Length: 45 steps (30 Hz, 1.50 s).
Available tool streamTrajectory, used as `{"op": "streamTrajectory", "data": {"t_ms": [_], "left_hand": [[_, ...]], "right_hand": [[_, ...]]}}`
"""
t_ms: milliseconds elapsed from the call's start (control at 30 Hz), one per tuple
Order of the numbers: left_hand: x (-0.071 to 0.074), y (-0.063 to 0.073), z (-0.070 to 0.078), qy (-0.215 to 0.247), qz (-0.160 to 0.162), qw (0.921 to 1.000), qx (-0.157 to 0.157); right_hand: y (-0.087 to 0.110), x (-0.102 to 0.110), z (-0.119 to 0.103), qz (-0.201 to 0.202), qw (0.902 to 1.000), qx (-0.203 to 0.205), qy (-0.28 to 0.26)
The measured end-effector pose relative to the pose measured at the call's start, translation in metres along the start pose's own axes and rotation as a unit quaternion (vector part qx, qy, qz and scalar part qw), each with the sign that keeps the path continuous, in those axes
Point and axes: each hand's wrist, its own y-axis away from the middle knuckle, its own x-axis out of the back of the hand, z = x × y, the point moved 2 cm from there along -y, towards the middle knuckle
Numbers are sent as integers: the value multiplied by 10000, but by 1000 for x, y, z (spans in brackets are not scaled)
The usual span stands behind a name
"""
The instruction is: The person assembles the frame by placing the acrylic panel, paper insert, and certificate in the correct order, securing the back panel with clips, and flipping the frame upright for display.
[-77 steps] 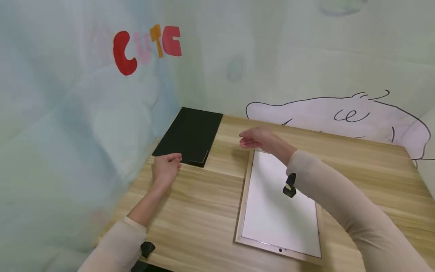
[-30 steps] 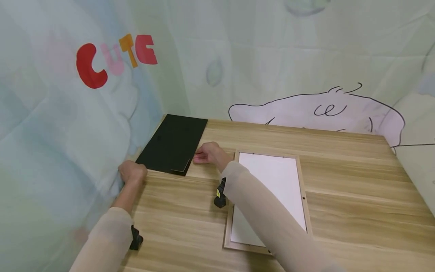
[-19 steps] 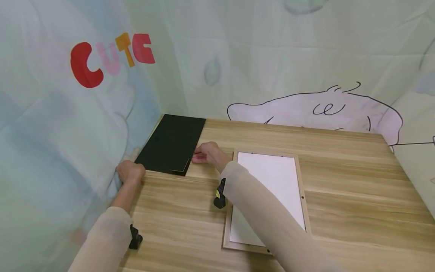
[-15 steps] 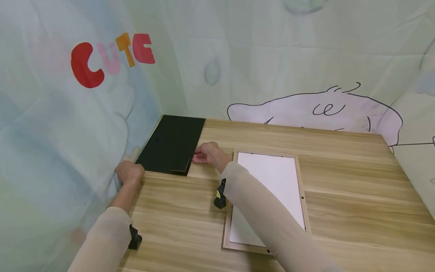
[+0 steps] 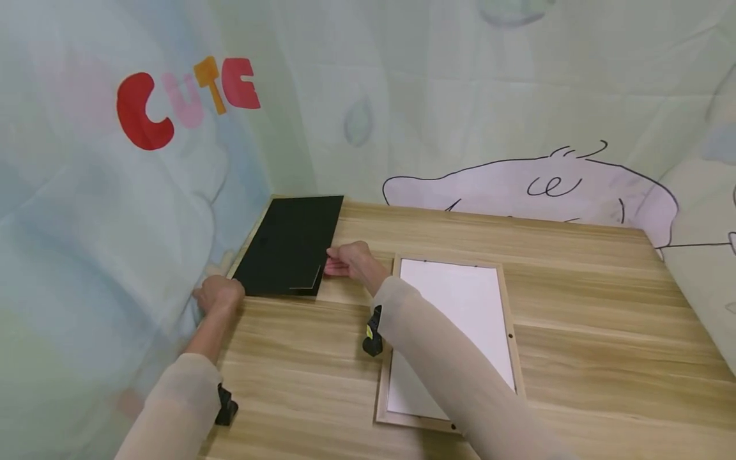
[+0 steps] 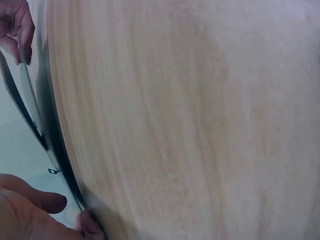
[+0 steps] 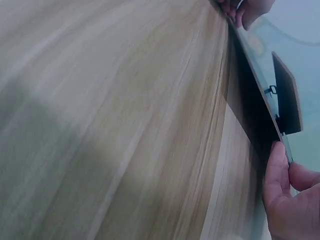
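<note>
A: In the head view, where is the black panel [image 5: 287, 243]?

B: At the far left of the wooden tabletop [image 5: 305, 358], beside the wall cloth [image 5: 172, 191]. The left hand [image 5: 220, 294] is at its near left corner, the right hand [image 5: 352, 259] at its right edge; a white-faced frame [image 5: 443, 300] lies to the right

A: And the left wrist view?

B: The panel shows edge-on, thin and straight, so I'd judge it stiff and fairly light. The left hand holds the corner with curled fingers; whether the thumb touches it, I cannot tell

A: The right wrist view?

B: The right hand pinches the edge narrowly, thumb above, fingers beneath. A dark flap [image 7: 287, 95] stands up from the panel, by a small metal fitting [image 7: 270, 90]. It looks hinged, a poor handhold; I'd grip the outer edges, since that smooth face may slip
</note>
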Motion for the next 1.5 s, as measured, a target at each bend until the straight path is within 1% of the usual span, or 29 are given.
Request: {"op": "streamTrajectory", "data": {"t_ms": [100, 233, 400, 467, 633, 700, 767, 867, 933, 1067, 1200, 1300, 1400, 1500], "left_hand": [[2, 0, -1, 207, -7, 9997, 110], [2, 0, -3, 530, -22, 9986, 83], [5, -1, -4, 625, -72, 9980, -7], [6, -1, -4, 724, -71, 9973, 6], [7, 0, -6, 1310, -248, 9910, 145], [5, 2, -5, 1669, -387, 9851, 117], [3, 5, -3, 1983, -565, 9785, 17], [-1, 13, 2, 2376, -859, 9673, -231], [-3, 20, 7, 2529, -1012, 9613, -407], [-5, 34, 16, 2820, -1279, 9489, -615], [-2, 53, 28, 3070, -1387, 9390, -697], [-3, 68, 39, 3379, -1447, 9269, -752], [-8, 83, 49, 3632, -1516, 9158, -799], [-17, 96, 57, 3774, -1518, 9099, -810]], "right_hand": [[-1, 0, 1, 77, 9999, 111, 17], [-2, 1, 3, 135, 9995, 257, 86], [1, 4, 0, 383, 9974, 572, 200], [3, 4, -2, 434, 9966, 656, 228], [10, 8, -12, 359, 9961, 744, 303], [13, 13, -17, 304, 9956, 811, 354], [15, 20, -22, 235, 9948, 875, 458], [18, 35, -28, 39, 9939, 900, 642], [22, 45, -30, -63, 9934, 885, 734], [33, 66, -34, -158, 9914, 925, 907], [50, 88, -43, -214, 9871, 1041, 1194], [63, 105, -51, -239, 9827, 1150, 1430], [72, 121, -57, -212, 9811, 1232, 1478], [77, 137, -61, -84, 9817, 1298, 1391]]}}
